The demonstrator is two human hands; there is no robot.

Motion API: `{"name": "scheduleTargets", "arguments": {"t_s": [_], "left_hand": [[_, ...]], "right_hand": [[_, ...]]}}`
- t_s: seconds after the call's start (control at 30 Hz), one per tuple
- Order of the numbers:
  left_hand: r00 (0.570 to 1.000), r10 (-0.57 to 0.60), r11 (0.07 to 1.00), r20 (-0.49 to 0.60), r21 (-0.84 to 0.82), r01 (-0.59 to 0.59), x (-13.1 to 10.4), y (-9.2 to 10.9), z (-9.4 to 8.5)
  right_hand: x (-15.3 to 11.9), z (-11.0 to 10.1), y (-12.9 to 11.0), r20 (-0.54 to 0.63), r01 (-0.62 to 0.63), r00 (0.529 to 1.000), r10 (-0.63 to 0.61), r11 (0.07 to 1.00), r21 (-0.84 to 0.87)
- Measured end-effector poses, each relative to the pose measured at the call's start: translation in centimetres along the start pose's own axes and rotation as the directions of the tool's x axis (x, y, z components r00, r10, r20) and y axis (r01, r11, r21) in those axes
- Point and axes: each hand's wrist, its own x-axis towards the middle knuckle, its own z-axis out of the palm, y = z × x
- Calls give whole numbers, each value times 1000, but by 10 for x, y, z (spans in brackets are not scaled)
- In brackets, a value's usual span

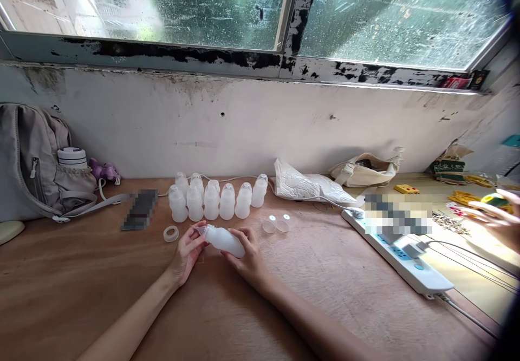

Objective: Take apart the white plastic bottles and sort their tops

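A frosted white baby bottle (pixel 225 241) lies tilted on its side between my hands, just above the table. My right hand (pixel 247 253) is wrapped round its base end. At the other end, the fingers of my left hand (pixel 189 250) pinch the clear teat (pixel 202 231) at the bottle's neck. A white ring (pixel 171 234) rests on the table left of my left hand. To the right of my right hand lie two small clear caps (pixel 276 223). Behind my hands stand several frosted bottles (pixel 211 201) in rows, upright with clear tops.
A white power strip (pixel 400 253) with plugs and cords runs along the right. A white plastic package (pixel 311 182) and a cream bag (pixel 365 170) lie by the wall. At left are a grey backpack (pixel 30 161) and a blurred dark phone-like object (pixel 140 209). Another person's hand (pixel 501 215) shows far right.
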Motion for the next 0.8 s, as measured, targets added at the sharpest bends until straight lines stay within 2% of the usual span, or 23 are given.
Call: {"name": "scheduleTargets", "arguments": {"t_s": [0.13,0.33,0.57,0.8], "left_hand": [[1000,10,1000,-2,5,-10,1,1,-2],[997,-31,997,64,-73,36,-1,4,0],[999,-27,999,-44,-24,26,1,-2,-2],[999,-9,995,34,-102,12,0,-1,-2]], "right_hand": [[-1,1,0,6,17,1000,-17,1000,-16],[-1,1,0,13,36,999,-35,998,-48],[-2,1,-2,38,92,995,-89,992,-87],[-3,2,0,27,82,996,-80,993,-88]]}}
